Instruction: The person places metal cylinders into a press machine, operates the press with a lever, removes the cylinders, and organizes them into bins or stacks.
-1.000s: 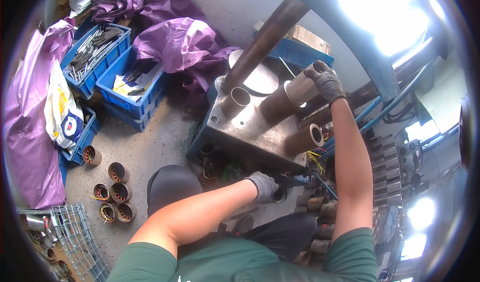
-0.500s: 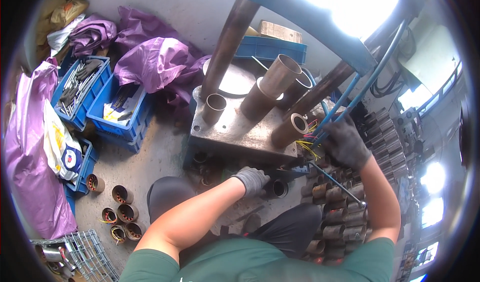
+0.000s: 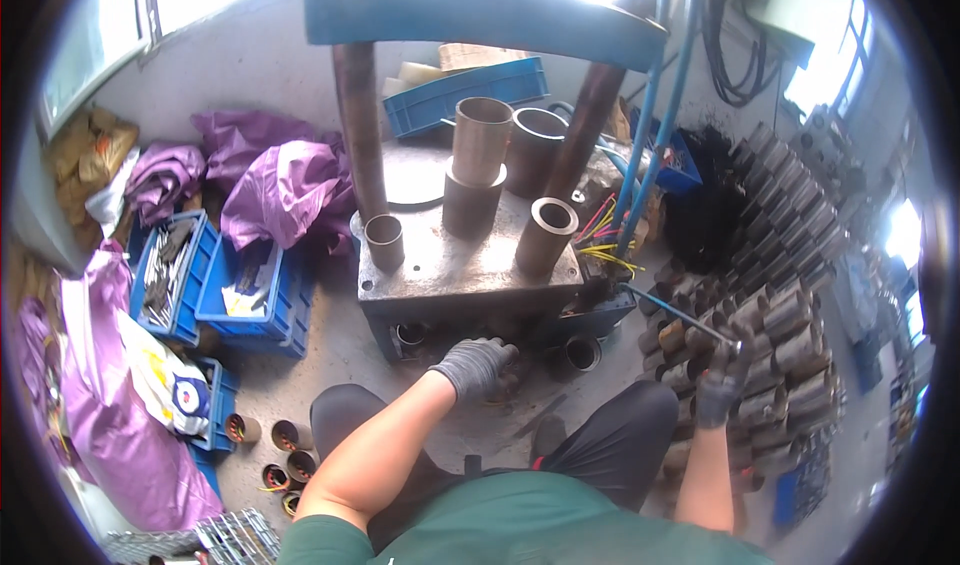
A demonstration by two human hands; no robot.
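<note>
My left hand (image 3: pixel 474 367), in a grey glove, is low in front of the press base. Its fingers are curled, and what lies under them is dark and hard to make out. At the right, my gloved right hand (image 3: pixel 716 393) is at the end of a thin metal lever (image 3: pixel 680 315), fingers closed about its tip. The steel press plate (image 3: pixel 440 277) carries a short tube (image 3: pixel 384 243), a thick-walled sleeve (image 3: pixel 547 235) and a wide ring (image 3: pixel 538 140). In the middle, a tube (image 3: pixel 482 143) stands upright on a thicker sleeve (image 3: pixel 474 203).
A blue crossbeam (image 3: pixel 480 17) spans two steel columns. Stacked metal tubes (image 3: pixel 790 315) fill the right side. Blue crates (image 3: pixel 255 290) and purple sacks (image 3: pixel 285 195) stand at the left. Wound stator cores (image 3: pixel 290 435) sit on the floor; yellow wires (image 3: pixel 612 255) hang beside the plate.
My right hand has come down from beside the blue hoses to the lever's end. The left hand stays low before the press. The view has turned and shifted.
</note>
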